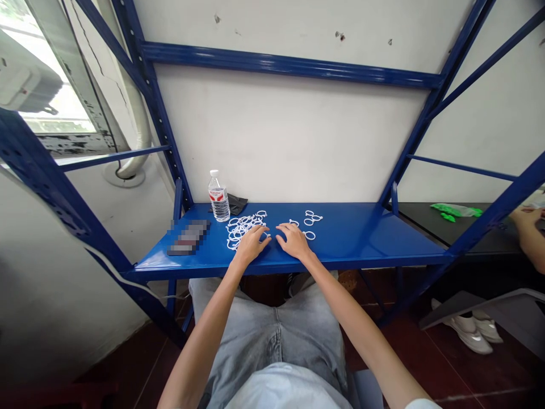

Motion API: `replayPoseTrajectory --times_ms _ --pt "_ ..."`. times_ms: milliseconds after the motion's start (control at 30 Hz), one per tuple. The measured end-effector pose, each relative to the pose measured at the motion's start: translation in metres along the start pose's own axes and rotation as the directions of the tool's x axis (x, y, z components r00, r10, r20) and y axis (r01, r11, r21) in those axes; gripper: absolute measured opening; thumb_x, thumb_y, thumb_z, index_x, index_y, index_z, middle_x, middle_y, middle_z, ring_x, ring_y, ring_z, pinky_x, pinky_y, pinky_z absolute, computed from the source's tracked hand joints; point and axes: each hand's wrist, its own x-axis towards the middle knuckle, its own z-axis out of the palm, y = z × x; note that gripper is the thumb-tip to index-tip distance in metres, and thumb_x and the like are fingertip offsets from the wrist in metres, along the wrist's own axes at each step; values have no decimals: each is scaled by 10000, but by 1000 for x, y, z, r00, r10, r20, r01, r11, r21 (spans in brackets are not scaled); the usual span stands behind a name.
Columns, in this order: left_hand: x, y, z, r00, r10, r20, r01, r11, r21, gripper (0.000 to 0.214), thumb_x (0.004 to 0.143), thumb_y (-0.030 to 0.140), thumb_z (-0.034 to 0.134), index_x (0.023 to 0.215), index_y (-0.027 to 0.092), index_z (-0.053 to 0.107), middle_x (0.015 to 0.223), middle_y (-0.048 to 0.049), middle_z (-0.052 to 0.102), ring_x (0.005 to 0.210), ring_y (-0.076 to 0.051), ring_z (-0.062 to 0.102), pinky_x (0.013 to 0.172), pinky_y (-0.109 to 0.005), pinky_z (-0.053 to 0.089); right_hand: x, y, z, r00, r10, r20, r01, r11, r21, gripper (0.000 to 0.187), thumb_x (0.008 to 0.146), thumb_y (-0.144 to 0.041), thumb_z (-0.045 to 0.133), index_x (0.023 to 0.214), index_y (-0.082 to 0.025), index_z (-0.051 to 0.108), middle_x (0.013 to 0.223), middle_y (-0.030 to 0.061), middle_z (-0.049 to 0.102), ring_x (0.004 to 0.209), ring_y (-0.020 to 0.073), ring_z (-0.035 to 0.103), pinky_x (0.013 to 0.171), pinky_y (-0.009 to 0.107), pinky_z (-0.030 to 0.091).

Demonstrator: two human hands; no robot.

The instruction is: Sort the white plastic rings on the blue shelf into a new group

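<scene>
My left hand is at the right edge of a loose pile of white plastic rings, its thumb apart from its bent fingers. A bit of white ring shows by its fingertips; I see no clear grip on it. Across a small gap, my right hand rests low over the blue tabletop, fingers loosely bent and thumb apart, with nothing visible in it. Just beyond its fingers lies one white ring, partly covered. To its right are several separate rings, each with a small tab.
A water bottle stands behind the pile, beside a crumpled black bag. A blurred dark flat object lies at left. Blue metal posts frame the table. On the right, another person's hand is near bright green pieces.
</scene>
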Motion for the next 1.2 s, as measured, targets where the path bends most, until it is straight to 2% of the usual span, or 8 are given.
replayPoseTrajectory --times_ms 100,233,400,500,633,833,1033,1200 --pt "-1 2 -2 1000 24 16 -23 997 -78 326 1018 337 620 1333 250 630 1310 -85 697 1176 -251 695 1022 -387 557 -3 -3 -7 974 -201 100 184 970 159 401 1012 -240 638 1408 -282 684 1368 53 720 1192 226 685 1071 364 518" --pt "-2 6 -6 996 63 60 -53 987 -154 339 1042 383 602 1354 255 619 1312 -82 703 1157 -236 708 1009 -362 556 -3 -3 -6 972 -207 114 182 963 198 253 1027 -256 640 1251 -265 758 1209 48 786 1086 221 729 961 319 535" --pt "-1 11 -7 999 33 -37 -32 999 37 339 1064 436 537 1309 234 653 1288 -107 725 1217 -299 671 1055 -431 503 1 1 0 995 48 -87 -41 996 84 229 1061 -289 561 1101 -251 783 1076 60 797 1009 243 719 890 325 526" --pt "-1 12 -4 988 -48 -147 83 968 239 315 1021 399 577 1254 223 694 1251 -140 737 1191 -360 661 1054 -497 469 2 3 0 928 251 -275 -251 967 36 278 1061 -321 527 1180 -225 759 1050 92 775 1000 273 683 886 352 518" --pt "-1 9 1 986 -127 -106 156 923 351 268 953 322 620 1166 210 740 1147 -160 762 1099 -386 680 999 -526 473 1 2 -2 909 291 -298 -307 952 -9 321 1029 -320 547 1264 -201 730 1085 121 744 1045 300 649 882 371 519" --pt "0 5 -1 997 -73 -8 73 975 212 357 975 127 466 1161 218 757 1088 -147 788 1072 -347 700 994 -513 489 0 -2 -3 966 172 -191 -164 985 60 325 1020 -257 519 1260 -225 735 1037 91 739 996 253 679 855 338 541" --pt "-3 4 -7 998 49 -45 -52 996 -72 412 996 112 417 1235 239 727 1155 -72 797 1089 -225 730 981 -368 553 -2 -1 -4 999 -12 34 7 988 153 434 1014 -281 596 1445 -288 647 1226 41 754 897 185 699 865 309 551" --pt "-3 3 -5 999 -35 -41 36 999 12 371 1044 214 427 1247 248 736 1091 -71 814 972 -238 765 874 -339 567 -3 -4 -11 989 -127 82 106 968 228 322 1018 -285 602 1304 -265 749 1172 45 792 911 189 722 887 307 537"
